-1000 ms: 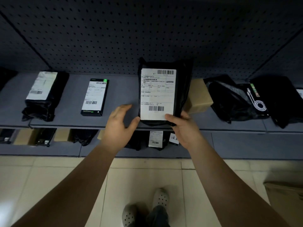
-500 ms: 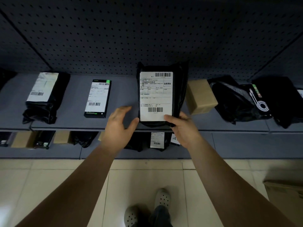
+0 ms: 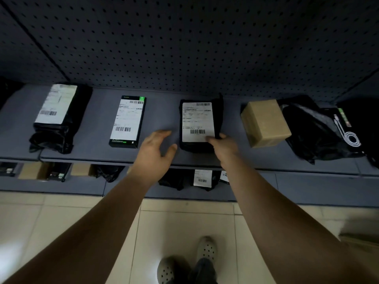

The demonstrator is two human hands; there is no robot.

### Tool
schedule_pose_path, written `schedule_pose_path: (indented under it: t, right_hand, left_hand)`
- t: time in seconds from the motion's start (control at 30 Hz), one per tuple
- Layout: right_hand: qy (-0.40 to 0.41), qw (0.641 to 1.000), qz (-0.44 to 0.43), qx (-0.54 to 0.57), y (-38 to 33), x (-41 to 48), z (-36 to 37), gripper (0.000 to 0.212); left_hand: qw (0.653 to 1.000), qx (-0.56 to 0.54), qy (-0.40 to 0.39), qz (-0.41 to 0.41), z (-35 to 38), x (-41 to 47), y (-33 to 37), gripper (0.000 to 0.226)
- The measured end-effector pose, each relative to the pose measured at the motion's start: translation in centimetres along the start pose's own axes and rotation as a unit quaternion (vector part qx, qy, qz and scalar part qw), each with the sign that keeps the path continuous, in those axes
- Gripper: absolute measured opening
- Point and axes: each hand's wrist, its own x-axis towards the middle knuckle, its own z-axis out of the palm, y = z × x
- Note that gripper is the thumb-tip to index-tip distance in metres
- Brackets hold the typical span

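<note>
1. Task thing: black plastic mailer bag with a white shipping label point(image 3: 200, 124), label up, on the grey metal shelf point(image 3: 98, 119). It sits mid-shelf, between the flat black carton with a white label and green corner point(image 3: 128, 121) on its left and the plain brown cardboard box point(image 3: 265, 123) on its right, apart from both.
2. Key relation: the bag's long axis runs front to back, near end at the shelf's front edge, far end towards the dark perforated back panel point(image 3: 184, 48). It lies straight ahead of the right hand point(image 3: 223, 143) and just to the right of the left hand point(image 3: 155, 148).
3. Right hand is the nearer one and is on the bag: thumb on top at the label's near right corner, fingers curled round the bag's right edge, so it pinches that corner. Cannot tell whether the near end is fully down on the shelf or slightly lifted.
4. Left hand: spread and relaxed, palm down, over bare shelf between carton and bag. Thumb points at the bag's left edge with a gap showing; it holds nothing and looks clear of the bag.
5. Judgement: placing looks nearly done. The next move is likely a release by the right hand, or a small slide along the long axis to line the bag up. The left hand is placed to steady the free left edge.
6. Risk, as a guess: soft bag, so pulling at one corner could skew it towards the cardboard box.
</note>
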Motion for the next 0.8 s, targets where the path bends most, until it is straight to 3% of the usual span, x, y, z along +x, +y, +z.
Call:
schedule_pose_path:
  t: [0.13, 0.27, 0.33, 0.53, 0.67, 0.73, 0.8]
  right_hand:
    - [0.024, 0.996, -0.043, -0.076, -0.3, -1.5, -4.1, 0.047]
    - [0.169, 0.962, -0.193, -0.097, -0.2, -1.3, -12.2, 0.029]
    - [0.209, 0.941, -0.221, -0.15, -0.2, -0.3, -15.2, 0.025]
    - [0.069, 0.947, -0.165, -0.268, 1.8, 2.7, -18.5, 0.043]
    - [0.028, 0.97, -0.145, -0.195, 2.6, 2.1, -18.8, 0.042]
    - [-0.018, 0.995, -0.085, -0.054, 3.3, 2.2, -18.7, 0.033]
    - [-0.072, 0.992, 0.014, 0.104, 4.0, 2.7, -18.3, 0.025]
  left_hand:
    - [0.999, 0.001, -0.03, 0.037, 2.5, 1.0, 3.1, 0.042]
    - [0.994, -0.013, -0.084, 0.068, 7.3, 2.0, 7.2, 0.046]
    - [0.992, -0.027, -0.115, 0.05, 9.5, 2.6, 8.5, 0.053]
    - [0.986, -0.004, -0.164, -0.037, 18.3, 4.8, 13.1, 0.066]
    - [0.987, -0.093, -0.109, -0.075, 20.1, 4.7, 12.4, 0.062]
    - [0.995, -0.078, -0.048, -0.038, 19.8, 4.0, 12.1, 0.067]
    - [0.999, -0.045, -0.003, 0.021, 19.3, 3.1, 12.3, 0.058]
